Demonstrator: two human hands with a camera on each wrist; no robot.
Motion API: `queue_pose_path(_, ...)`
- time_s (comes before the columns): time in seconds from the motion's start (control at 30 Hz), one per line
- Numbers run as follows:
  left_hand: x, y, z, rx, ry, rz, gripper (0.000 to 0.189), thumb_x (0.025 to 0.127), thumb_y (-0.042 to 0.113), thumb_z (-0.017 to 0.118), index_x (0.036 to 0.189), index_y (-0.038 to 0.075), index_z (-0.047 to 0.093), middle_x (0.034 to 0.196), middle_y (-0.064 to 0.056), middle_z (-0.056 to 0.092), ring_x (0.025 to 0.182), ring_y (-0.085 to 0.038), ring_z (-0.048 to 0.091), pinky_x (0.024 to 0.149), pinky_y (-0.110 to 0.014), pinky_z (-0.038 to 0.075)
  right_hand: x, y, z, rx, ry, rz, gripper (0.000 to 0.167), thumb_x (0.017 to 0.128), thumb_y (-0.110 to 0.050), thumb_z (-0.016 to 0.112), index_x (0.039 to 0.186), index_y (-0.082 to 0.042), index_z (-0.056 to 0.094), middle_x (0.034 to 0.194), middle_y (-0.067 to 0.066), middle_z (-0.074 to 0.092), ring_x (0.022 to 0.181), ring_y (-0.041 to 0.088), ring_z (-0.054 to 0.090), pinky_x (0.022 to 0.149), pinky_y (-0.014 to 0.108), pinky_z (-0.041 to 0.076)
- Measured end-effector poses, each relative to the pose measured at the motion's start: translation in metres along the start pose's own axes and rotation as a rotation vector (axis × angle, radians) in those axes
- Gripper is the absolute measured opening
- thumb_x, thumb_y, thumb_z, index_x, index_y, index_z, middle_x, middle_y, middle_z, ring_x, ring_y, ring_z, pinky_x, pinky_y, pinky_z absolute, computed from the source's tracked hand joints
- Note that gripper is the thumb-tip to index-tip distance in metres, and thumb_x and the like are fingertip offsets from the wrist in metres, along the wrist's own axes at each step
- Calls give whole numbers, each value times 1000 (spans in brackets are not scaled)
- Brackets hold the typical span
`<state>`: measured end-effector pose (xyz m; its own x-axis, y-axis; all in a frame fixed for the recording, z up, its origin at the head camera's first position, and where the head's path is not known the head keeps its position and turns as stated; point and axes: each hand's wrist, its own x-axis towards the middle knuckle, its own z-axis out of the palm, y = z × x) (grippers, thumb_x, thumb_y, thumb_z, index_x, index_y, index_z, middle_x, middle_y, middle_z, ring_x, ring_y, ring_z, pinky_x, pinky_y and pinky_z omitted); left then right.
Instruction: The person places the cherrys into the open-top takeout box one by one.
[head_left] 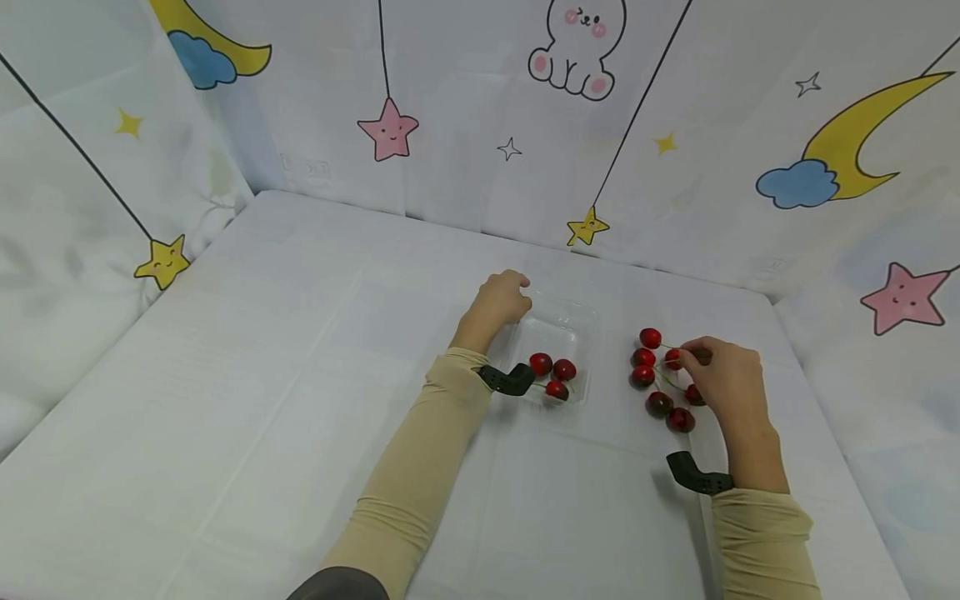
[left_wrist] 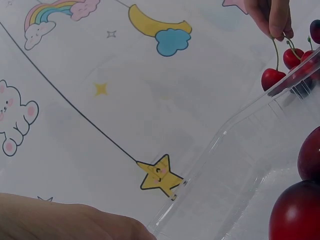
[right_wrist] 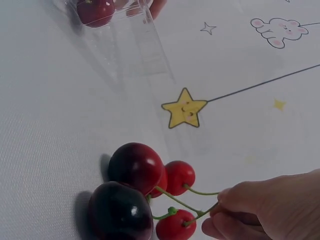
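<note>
My left hand [head_left: 497,302] grips the far left corner of a clear plastic box [head_left: 590,333]; its fingertips are partly hidden. Inside the box, at the near end, lie three dark red cherries [head_left: 564,369]. On the right, my right hand [head_left: 726,375] pinches a thin green stem [right_wrist: 201,214] between thumb and finger, at a small group of cherries. A bright red cherry [right_wrist: 176,225] hangs off that stem, close under the fingertips. Around it on the cloth sit several more cherries [head_left: 659,405], some red, some nearly black, with stems crossing.
A white cloth [head_left: 247,400] covers the table. Behind it stands a pale backdrop [head_left: 465,75] printed with moons, stars and a bear. The plastic box stands left of the loose cherries, with a strip of cloth between them. Each wrist carries a black camera mount [head_left: 697,475].
</note>
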<state>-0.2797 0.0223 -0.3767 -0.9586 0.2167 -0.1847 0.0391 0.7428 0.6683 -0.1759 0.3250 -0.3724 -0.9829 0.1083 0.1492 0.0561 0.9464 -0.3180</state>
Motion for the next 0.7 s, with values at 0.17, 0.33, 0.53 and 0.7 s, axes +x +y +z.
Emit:
queue_pose_path(0.17,1,0,1,-1,6,-1,42,93,16,52,135,13,53,135,-9,56,93,-21,62,77,-32,51,0,0,-1,4,11,0,24,93,-21,59,103,-1,68,92,22,70,68,24,63,53,26,47)
queue_pose_path(0.33,1,-1,1,1,7,-2,42,93,17,53,135,13,53,135,-9,56,95,-21,61,78,-33,51,-1,-1,-2,9,17,-4,24,93,-21,60,103,0,68,93,23,70,75,29,63,54,26,47)
queue_pose_path(0.53,1,-1,2,-7,7,-1,42,93,16,53,135,13,53,136,-9,55,98,-22,60,79,-34,51,-2,-3,-3,9,29,6,25,94,-21,59,104,0,67,94,23,70,76,30,64,58,35,52)
queue_pose_path(0.7,1,-1,1,-11,6,1,42,93,16,52,135,12,53,135,-9,56,99,-22,60,81,-34,51,-2,-4,-4,13,46,4,25,94,-21,59,104,1,67,94,23,71,79,31,64,58,30,50)
